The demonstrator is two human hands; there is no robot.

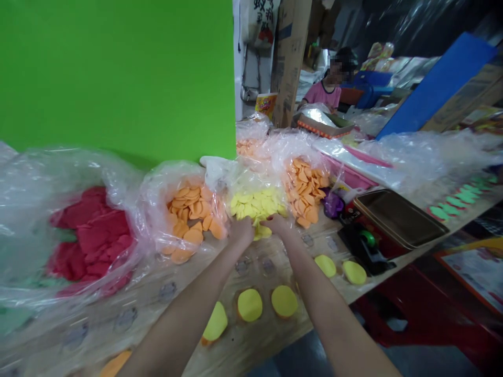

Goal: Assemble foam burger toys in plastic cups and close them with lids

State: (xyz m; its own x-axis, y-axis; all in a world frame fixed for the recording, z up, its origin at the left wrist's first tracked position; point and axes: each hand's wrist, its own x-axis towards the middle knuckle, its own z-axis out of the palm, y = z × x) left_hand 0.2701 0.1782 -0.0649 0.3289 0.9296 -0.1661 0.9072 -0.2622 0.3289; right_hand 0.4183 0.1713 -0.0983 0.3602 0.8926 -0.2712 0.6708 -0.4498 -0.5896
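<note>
Both my hands reach forward to a clear plastic bag of thin, flat yellow pieces [257,203]. My left hand [243,229] is closed at the near left edge of the pile; what its fingers hold, if anything, is hidden. My right hand [274,224] has its fingers pinched at a yellow piece [262,231] just in front of the pile. Below my arms, rounded yellow discs lie in a row on the table, among them a middle disc [250,305] and a right disc [284,301]. Orange shows beneath some of them.
Plastic bags hold red pieces [102,235], orange pieces [190,209] and more orange pieces [304,188]. A tape dispenser [367,243] and a dark tray-like box [398,217] stand right. A green panel [118,78] rises behind. Another person [324,97] sits at the back.
</note>
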